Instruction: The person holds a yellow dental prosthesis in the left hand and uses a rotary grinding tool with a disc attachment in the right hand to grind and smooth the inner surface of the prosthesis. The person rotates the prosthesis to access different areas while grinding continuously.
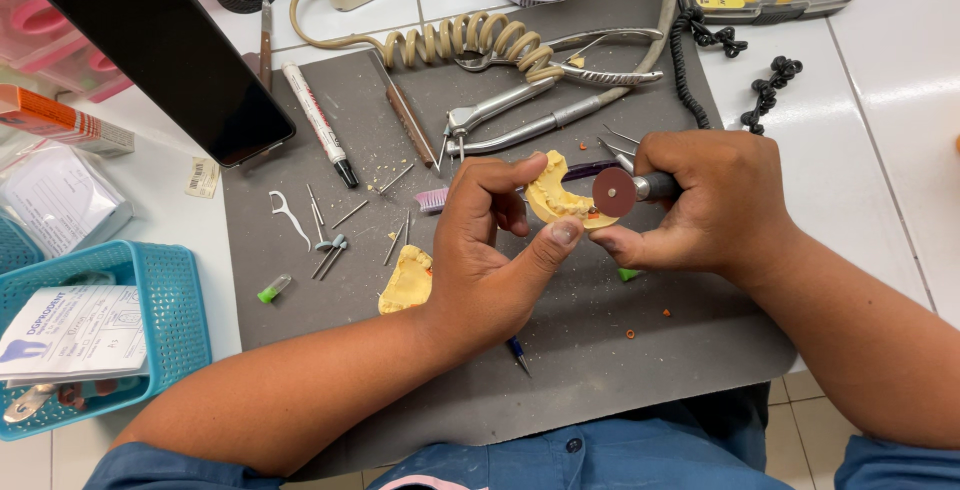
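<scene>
My left hand (490,250) pinches a yellow dental cast (552,195) between thumb and fingers, just above the grey mat (600,350). My right hand (700,210) grips a metal handpiece (655,186) whose round reddish-brown disc (613,192) sits against the cast's right side. A second yellow cast (405,285) lies on the mat to the left of my left wrist. The handpiece's body is mostly hidden in my fist.
On the mat lie pliers (560,60), a white marker (318,122), small burs (330,245), a pink brush (432,200) and a coiled cord (470,40). A dark tablet (165,50) leans at far left. A teal basket (150,300) with papers stands at the left edge.
</scene>
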Demonstrator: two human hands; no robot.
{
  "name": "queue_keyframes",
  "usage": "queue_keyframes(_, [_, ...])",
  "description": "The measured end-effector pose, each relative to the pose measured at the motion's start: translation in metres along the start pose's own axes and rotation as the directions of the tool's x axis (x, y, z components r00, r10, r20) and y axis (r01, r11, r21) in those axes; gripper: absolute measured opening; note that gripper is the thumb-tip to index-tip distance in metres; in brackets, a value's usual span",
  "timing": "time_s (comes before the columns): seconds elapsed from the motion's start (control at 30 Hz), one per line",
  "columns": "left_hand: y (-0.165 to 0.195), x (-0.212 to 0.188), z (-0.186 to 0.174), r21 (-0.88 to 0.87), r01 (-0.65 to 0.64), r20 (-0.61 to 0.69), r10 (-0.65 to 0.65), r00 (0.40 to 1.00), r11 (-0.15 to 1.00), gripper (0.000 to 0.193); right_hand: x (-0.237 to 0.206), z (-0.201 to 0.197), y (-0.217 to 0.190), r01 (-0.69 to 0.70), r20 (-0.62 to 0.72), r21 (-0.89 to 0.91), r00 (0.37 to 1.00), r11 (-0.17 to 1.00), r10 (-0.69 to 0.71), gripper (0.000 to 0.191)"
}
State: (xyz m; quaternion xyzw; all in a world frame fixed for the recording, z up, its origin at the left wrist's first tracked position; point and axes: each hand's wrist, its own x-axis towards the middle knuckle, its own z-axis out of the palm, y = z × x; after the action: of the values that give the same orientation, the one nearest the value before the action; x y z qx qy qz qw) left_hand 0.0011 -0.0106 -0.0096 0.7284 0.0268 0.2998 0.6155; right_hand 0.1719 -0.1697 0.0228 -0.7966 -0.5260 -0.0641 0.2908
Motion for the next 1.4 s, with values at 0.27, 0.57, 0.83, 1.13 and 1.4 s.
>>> queue_keyframes(0.27, [0.0, 0.0, 0.0, 0.008, 0.003, 0.001, -0.003, 1.0, 1.0, 0.042, 0.0, 0.0, 0.0, -0.015, 0.016, 0.005, 1.0, 1.0, 0.015, 0.061])
queue_keyframes(0.57, [0.001, 0.001, 0.001, -0.002, 0.017, -0.003, -0.017, 1.0, 1.0, 0.043, 0.001, -0.001, -0.002, -0.014, 0.01, -0.008, 1.0, 1.0, 0.014, 0.061])
queue_keyframes(0.83, [-0.003, -0.002, 0.002, -0.043, 0.008, -0.029, -0.009, 1.0, 0.999, 0.043, 0.0, 0.0, 0.001, -0.057, 0.02, 0.014, 0.998, 0.998, 0.057, 0.063])
queue_keyframes(1.13, [-0.016, 0.003, 0.006, -0.241, 0.143, -0.037, -0.157, 0.987, 0.96, 0.043, -0.003, 0.001, 0.014, -0.041, -0.057, 0.188, 0.997, 0.981, 0.052, 0.064])
queue_keyframes(1.4, [-0.018, 0.003, 0.004, -0.107, 0.073, -0.04, -0.078, 0.996, 0.992, 0.041, -0.005, 0.006, 0.022, 0.12, -0.176, 0.233, 0.981, 0.965, -0.08, 0.064])
